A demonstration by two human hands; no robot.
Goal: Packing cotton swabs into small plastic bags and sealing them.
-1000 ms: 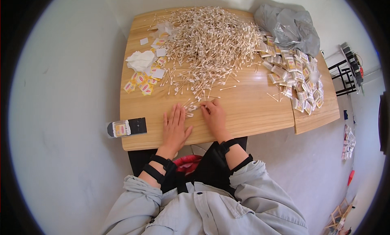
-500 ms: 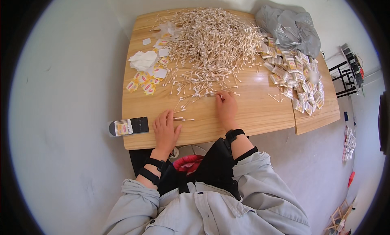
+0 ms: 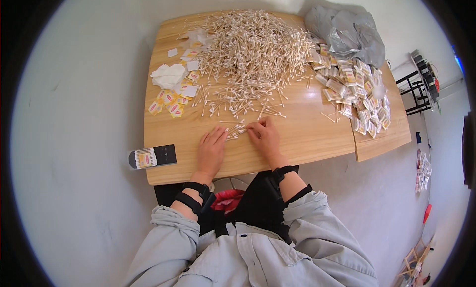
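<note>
A small group of cotton swabs (image 3: pixel 235 132) lies on the table between my hands, near the front edge. Beside their left ends rests my left hand (image 3: pixel 211 147), fingers stretched out and laid flat, apparently holding nothing. My right hand (image 3: pixel 265 141) pinches thumb and fingers together at the right ends of these swabs; how many it grips is hidden. Just beyond both hands spreads the loose fringe of a large swab heap (image 3: pixel 253 49). At the front left corner, a clear pack filled with swabs (image 3: pixel 145 158) sits against a black holder (image 3: pixel 165 155).
Yellow-and-white cards (image 3: pixel 171 102) and a crumpled white tissue (image 3: pixel 169 76) lie at the left. Filled swab packs (image 3: pixel 358 96) pile up at the right, below a grey plastic bag (image 3: pixel 347 34). A seam splits the wooden table (image 3: pixel 312 133) near its right end.
My right hand has drawn nearer to my left, away from the heap's fringe. My left hand has shifted right and slightly forward. More swabs now lie between them.
</note>
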